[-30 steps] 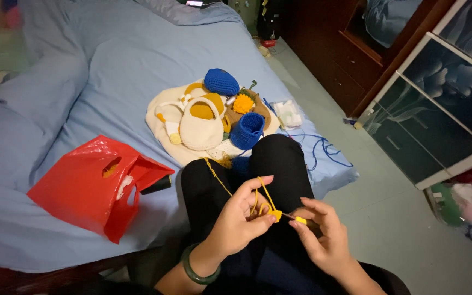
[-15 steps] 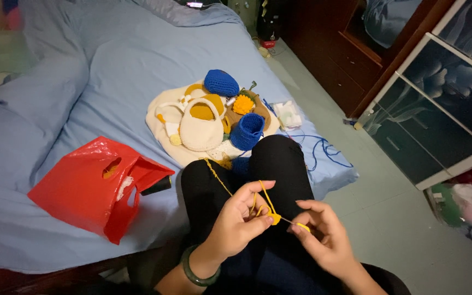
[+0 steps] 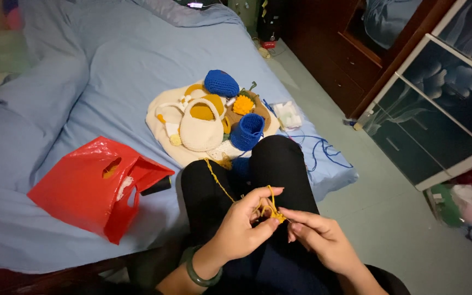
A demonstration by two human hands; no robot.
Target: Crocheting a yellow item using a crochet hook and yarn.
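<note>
Two hands working yellow yarn over a lap in black trousers.

The left hand (image 3: 241,226) pinches a small yellow crochet piece (image 3: 271,210) between thumb and fingers; the right hand (image 3: 320,240) meets it from the right, fingertips pressed together on the same piece. A yellow yarn strand (image 3: 218,180) runs up and away from the left hand to a heap of crocheted items (image 3: 214,117) on the blue bed (image 3: 110,71). Left of the hands lies a red plastic bag (image 3: 91,188).
</note>
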